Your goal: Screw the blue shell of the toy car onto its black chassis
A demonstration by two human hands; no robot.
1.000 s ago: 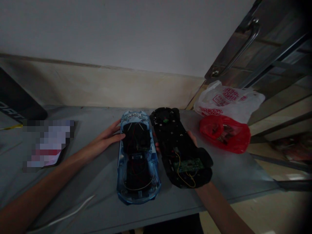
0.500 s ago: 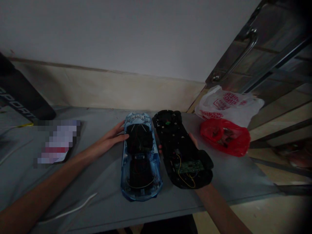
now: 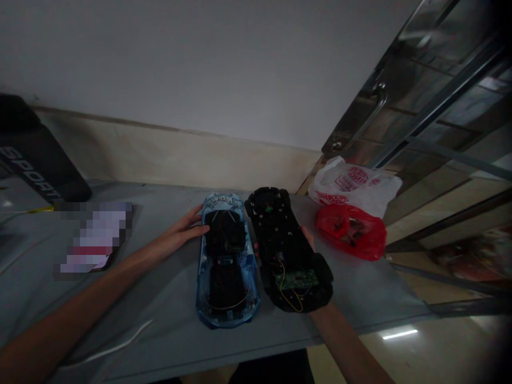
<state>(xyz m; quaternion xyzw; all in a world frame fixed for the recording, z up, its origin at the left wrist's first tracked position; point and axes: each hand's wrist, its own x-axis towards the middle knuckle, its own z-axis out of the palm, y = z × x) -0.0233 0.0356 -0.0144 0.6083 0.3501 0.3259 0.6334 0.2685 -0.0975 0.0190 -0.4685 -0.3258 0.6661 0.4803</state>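
Note:
A blue toy car body (image 3: 250, 250) lies on the grey table with its roof area showing dark inside. My left hand (image 3: 189, 226) grips its left side, thumb on the edge near the windscreen. Just right of it, my right hand (image 3: 309, 238) holds a black car chassis (image 3: 284, 234) from beneath, fingertips showing at both of its sides. The chassis bears a green circuit board (image 3: 298, 279) and a loose yellow wire near its lower end. Most of my right palm is hidden under the chassis.
A phone with a blurred screen (image 3: 98, 234) lies at the left, near a black SPORT object (image 3: 44, 160). A white cable (image 3: 116, 348) is at the front. Red (image 3: 368, 234) and white (image 3: 360, 184) plastic bags sit at the right, beside a metal-framed structure.
The view has shifted slightly, so the bags and metal frame appear further left. Both hands keep the same hold on the car body and the chassis.

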